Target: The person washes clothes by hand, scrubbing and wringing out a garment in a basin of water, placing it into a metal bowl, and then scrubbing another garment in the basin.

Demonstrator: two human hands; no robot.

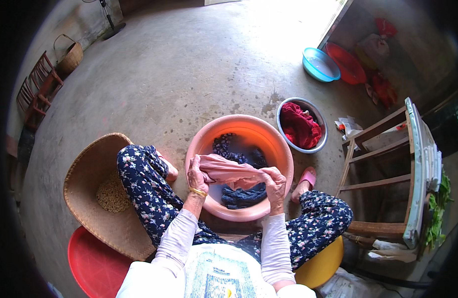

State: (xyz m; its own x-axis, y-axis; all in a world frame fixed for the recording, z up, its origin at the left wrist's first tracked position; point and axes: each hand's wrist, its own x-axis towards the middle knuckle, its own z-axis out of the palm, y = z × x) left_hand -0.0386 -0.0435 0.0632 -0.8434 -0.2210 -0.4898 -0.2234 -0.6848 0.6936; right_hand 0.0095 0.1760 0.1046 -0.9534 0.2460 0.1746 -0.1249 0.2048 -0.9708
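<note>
A pink cloth garment (pixel 229 169) is stretched between my two hands above a large pink plastic basin (pixel 193 149). My left hand (pixel 197 177) grips one end, with a yellow bangle on the wrist. The other end is bunched in my right hand (pixel 275 182). Below the cloth, the basin holds cloudy water and dark clothes. A dark patterned garment (pixel 227 147) lies towards its far side, and a dark blue garment (pixel 244 197) lies on the near side. The pink cloth hides part of what is in the basin.
A metal basin (pixel 323 139) with red clothes (pixel 299 124) stands right of the pink basin. A woven basket (pixel 91 160) holding grain (pixel 112 193) is by my left leg. A wooden-framed table (pixel 381 182) stands at right. Blue (pixel 318 76) and red (pixel 348 65) basins sit farther off.
</note>
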